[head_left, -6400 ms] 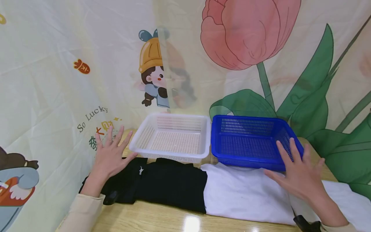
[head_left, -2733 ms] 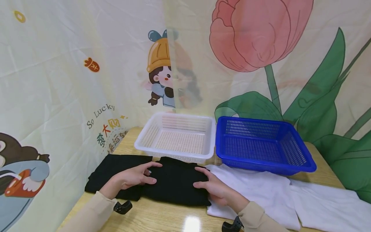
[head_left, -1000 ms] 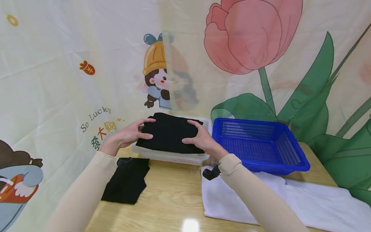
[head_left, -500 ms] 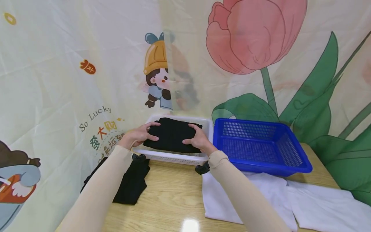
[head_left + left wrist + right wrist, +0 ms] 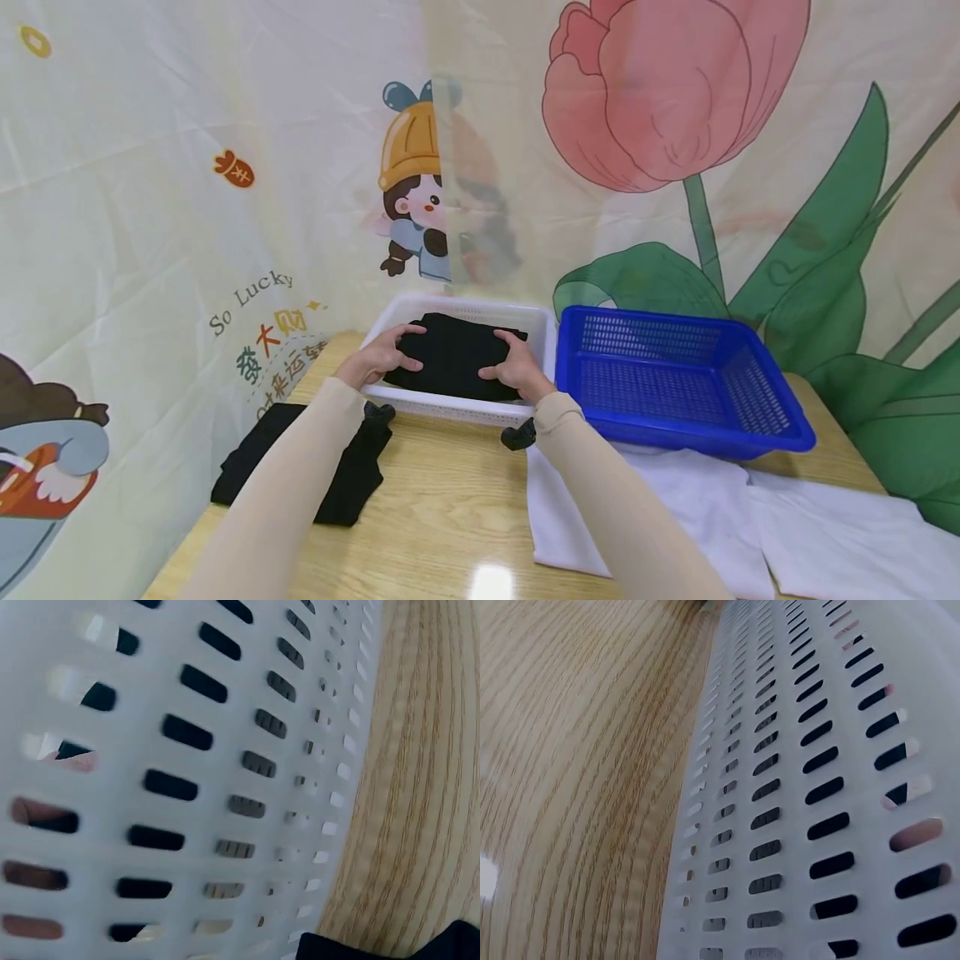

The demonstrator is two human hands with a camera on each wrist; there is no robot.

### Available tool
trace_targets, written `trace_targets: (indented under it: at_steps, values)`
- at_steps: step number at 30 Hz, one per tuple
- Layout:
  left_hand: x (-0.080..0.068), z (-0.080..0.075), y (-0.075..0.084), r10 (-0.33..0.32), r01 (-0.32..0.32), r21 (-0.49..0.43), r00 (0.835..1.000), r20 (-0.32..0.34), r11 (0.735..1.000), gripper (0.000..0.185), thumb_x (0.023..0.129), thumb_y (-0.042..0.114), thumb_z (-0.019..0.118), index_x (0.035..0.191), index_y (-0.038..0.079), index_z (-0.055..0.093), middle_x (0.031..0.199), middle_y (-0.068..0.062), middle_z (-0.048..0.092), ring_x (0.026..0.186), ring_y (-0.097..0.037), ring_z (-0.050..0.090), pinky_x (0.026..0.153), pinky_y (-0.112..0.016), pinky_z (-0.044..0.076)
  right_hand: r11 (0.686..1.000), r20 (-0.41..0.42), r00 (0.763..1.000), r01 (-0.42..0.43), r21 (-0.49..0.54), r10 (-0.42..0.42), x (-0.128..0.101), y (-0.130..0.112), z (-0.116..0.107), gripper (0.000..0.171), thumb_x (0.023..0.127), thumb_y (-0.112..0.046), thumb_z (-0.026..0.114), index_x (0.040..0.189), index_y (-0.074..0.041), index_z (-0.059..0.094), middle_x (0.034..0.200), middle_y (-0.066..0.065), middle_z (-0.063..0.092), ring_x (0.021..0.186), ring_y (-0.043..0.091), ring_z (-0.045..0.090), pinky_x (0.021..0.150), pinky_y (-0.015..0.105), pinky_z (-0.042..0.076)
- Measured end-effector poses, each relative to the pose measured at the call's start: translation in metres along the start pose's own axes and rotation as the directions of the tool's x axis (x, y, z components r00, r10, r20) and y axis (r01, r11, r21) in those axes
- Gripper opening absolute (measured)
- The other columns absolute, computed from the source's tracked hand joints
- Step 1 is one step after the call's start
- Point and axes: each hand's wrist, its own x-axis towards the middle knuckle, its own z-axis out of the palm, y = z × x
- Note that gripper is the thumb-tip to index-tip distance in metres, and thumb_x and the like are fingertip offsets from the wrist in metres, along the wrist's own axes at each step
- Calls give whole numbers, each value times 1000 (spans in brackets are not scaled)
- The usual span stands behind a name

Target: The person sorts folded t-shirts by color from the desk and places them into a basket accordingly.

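Note:
A folded black garment (image 5: 459, 357), perhaps a T-shirt, is inside the white perforated basket (image 5: 450, 405). My left hand (image 5: 378, 357) grips its left edge, thumb on top. My right hand (image 5: 519, 367) grips the right edge in the same way. Both wrists are over the basket's near rim. In the left wrist view the basket wall (image 5: 172, 855) fills most of the picture, with black cloth and bits of fingers showing through its slots. Through the wall (image 5: 795, 825) in the right wrist view, black cloth and fingers also show. The fingers under the garment are hidden.
The blue basket (image 5: 675, 383) stands right of the white one. Another folded black garment (image 5: 354, 475) lies at the left on the wooden table (image 5: 450, 500), partly behind the left sleeve. Folded white garments (image 5: 847, 521) lie at the right. A printed curtain (image 5: 300, 125) hangs behind.
Both hands took hold of the black garment on the table, carried it forward over the white basket and lowered it inside. During the last half second it sank slightly deeper.

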Motion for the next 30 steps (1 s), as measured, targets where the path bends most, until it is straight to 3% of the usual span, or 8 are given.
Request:
trace_targets:
  at_steps: [6,14,30]
  values:
    - [1,1,-7,0,0,6,1000,0,1000,78,92,-11,75,160,7,41,172,-32,5,161,-47,0,129,-62,12,999,-5,1000,11,-46,-12,5,5,5,90,87,1,86,164,-13,41,164,23,41,118,40,64,109,52,51]
    - [5,3,-9,1,-2,22,1000,6,1000,78,92,-9,76,160,7,41,173,-30,7,161,-47,1,129,-60,14,998,-21,1000,-16,-56,15,10,8,1,88,87,2,85,163,-15,42,167,21,37,134,42,54,112,55,48]
    - [6,5,-9,-25,20,119,999,39,993,77,89,-9,79,157,4,45,173,-29,13,161,-47,7,128,-56,20,977,-31,998,-67,-203,62,9,7,1,86,86,6,85,161,-9,46,163,23,43,127,40,60,103,50,55]
